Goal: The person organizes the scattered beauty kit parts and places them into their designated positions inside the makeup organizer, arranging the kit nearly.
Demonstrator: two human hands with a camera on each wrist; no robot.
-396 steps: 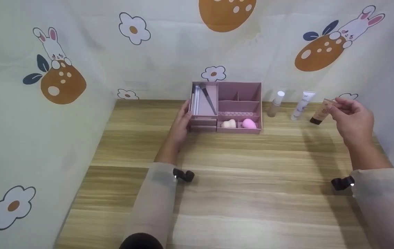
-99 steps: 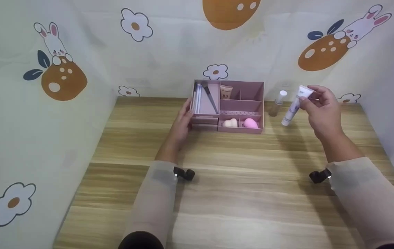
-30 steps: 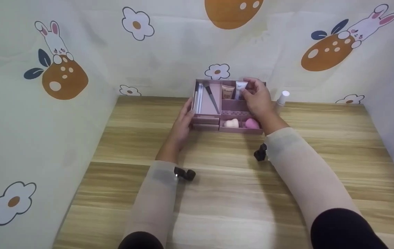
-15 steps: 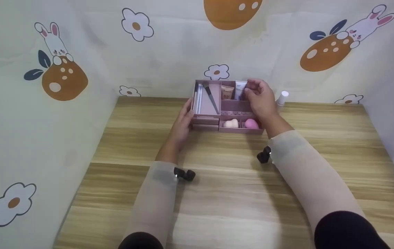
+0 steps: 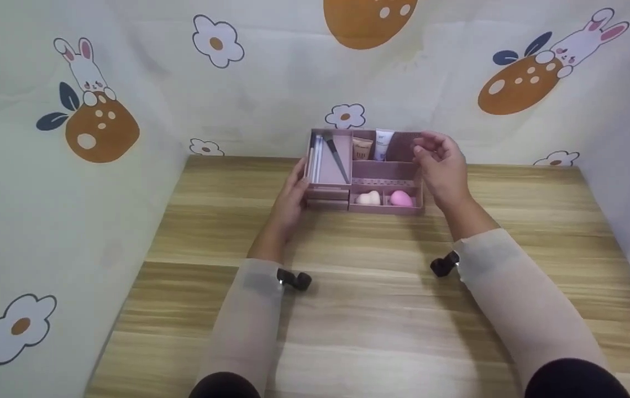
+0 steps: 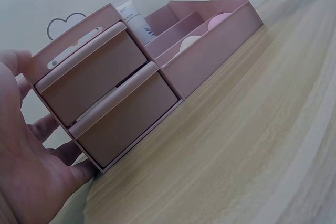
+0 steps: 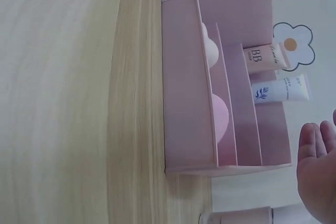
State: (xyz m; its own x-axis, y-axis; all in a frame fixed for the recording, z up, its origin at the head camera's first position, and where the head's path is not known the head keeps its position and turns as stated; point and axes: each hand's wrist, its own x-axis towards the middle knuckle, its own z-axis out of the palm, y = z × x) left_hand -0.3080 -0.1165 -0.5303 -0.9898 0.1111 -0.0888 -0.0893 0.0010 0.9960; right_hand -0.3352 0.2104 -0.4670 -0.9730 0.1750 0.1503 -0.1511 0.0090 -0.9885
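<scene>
A pink desktop organizer stands against the back wall. My left hand rests along its left side, fingers pressed to the outer wall. Over the organizer's right end, my right hand is raised with loosely bent fingers and holds nothing. Standing in the rear compartments are a beige BB cream tube and a white tube. A cream sponge and a pink makeup sponge sit in the front compartments. A capped bottle stands just right of the organizer, hidden behind my right hand in the head view.
Makeup brushes and slim white sticks lie in the organizer's top left tray. Below it are two closed drawers. The wood-grain table runs toward me, and a patterned cloth wall encloses the back and sides.
The BB cream tube, then the white tube, went from the table into the organizer's rear compartments. My right hand has let go of the white tube and moved right; the left hand stays put.
</scene>
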